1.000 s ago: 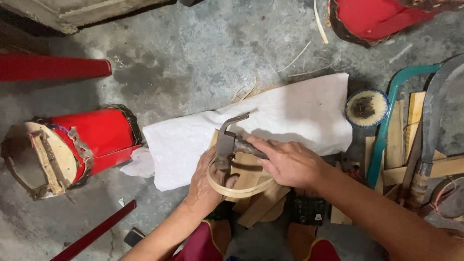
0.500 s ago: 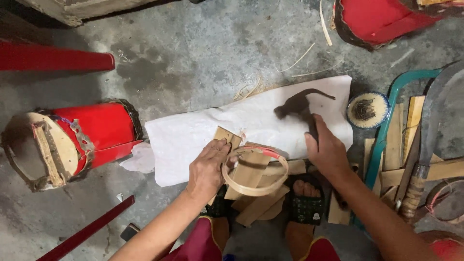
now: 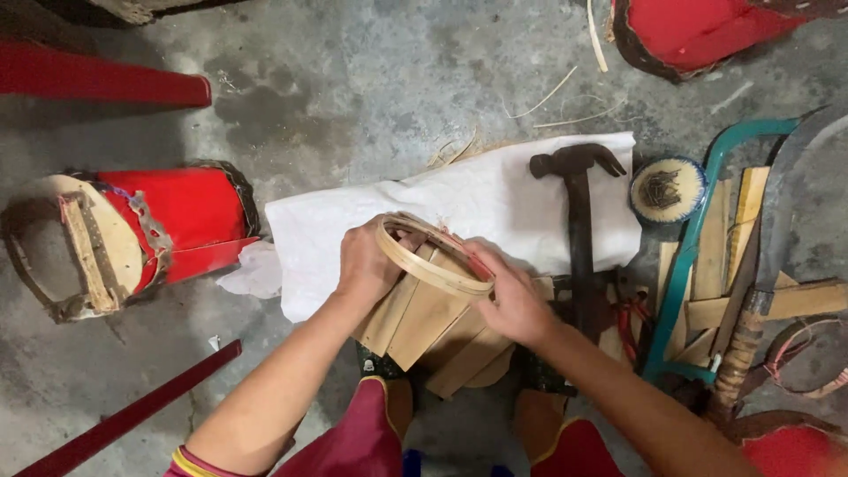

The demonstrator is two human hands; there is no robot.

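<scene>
Over the wood slats (image 3: pixel 424 322), left hand (image 3: pixel 367 265) and right hand (image 3: pixel 512 305) grip hoop (image 3: pixel 433 256)

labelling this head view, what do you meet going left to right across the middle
red drum → white cloth → left hand → bamboo hoop → right hand → hammer → round brush → green saw frame → wooden slats
</scene>
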